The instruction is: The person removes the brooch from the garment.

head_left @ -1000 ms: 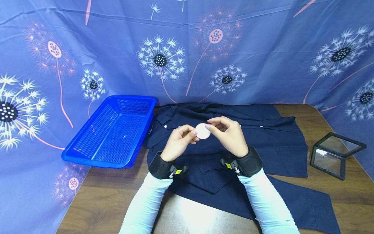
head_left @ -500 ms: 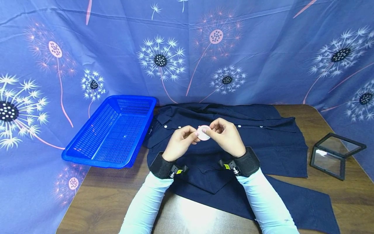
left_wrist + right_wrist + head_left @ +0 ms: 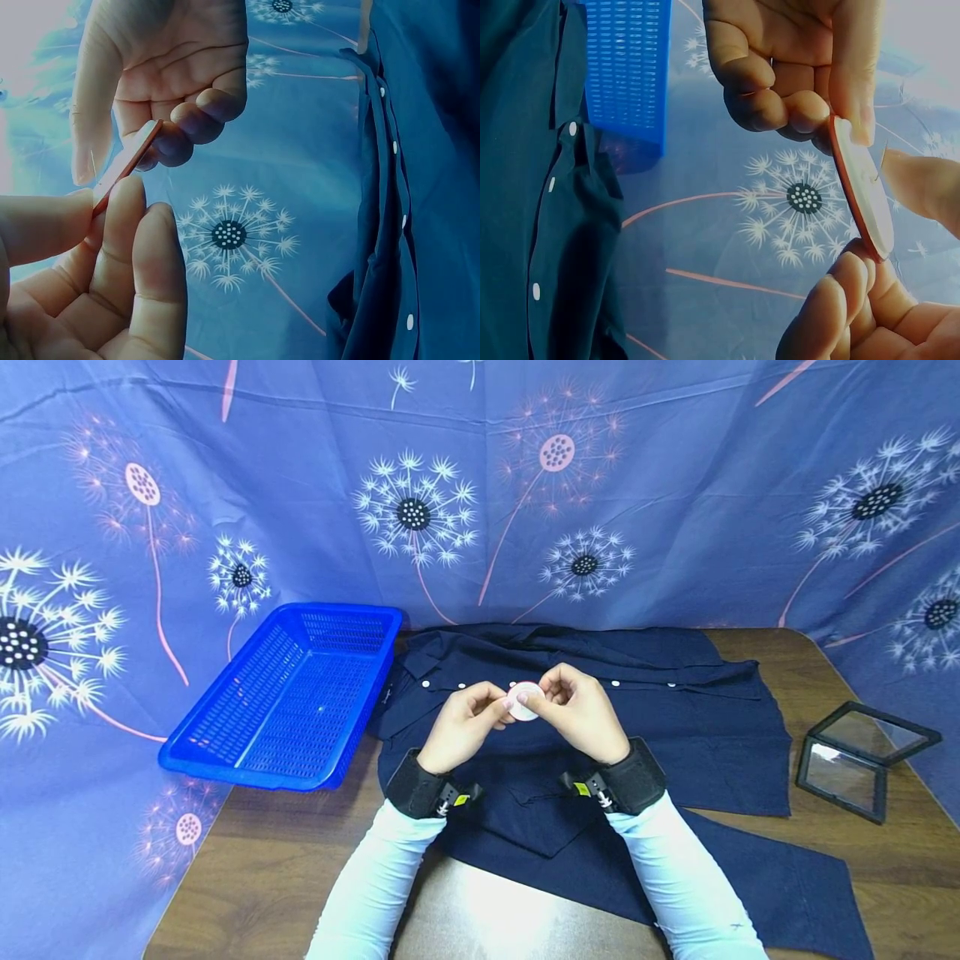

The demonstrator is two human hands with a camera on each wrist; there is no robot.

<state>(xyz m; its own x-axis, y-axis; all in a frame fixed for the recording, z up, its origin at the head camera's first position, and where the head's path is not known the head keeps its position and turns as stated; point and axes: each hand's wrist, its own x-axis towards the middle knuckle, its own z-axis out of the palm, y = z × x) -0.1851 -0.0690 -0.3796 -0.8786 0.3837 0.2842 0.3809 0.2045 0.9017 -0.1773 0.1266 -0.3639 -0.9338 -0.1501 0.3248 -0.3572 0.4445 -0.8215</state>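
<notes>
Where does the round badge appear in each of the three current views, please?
Head: badge near the centre, between left hand and right hand.
Left wrist: badge left of centre, nearly edge-on.
Right wrist: badge right of centre, tilted.
Shared landmark: dark shirt with white buttons, beneath the hands, right side, and left side respectively.

1. Bright head view, glare on the counter [image 3: 501, 906], sleeves [image 3: 366, 893] and disc [image 3: 523, 712] nearly washed out
2. Small shine on the black frame [image 3: 840, 781]
3. Wrist views dimmer, bluish, one upper corner of each blown white, shirt [image 3: 510, 187] murky
</notes>
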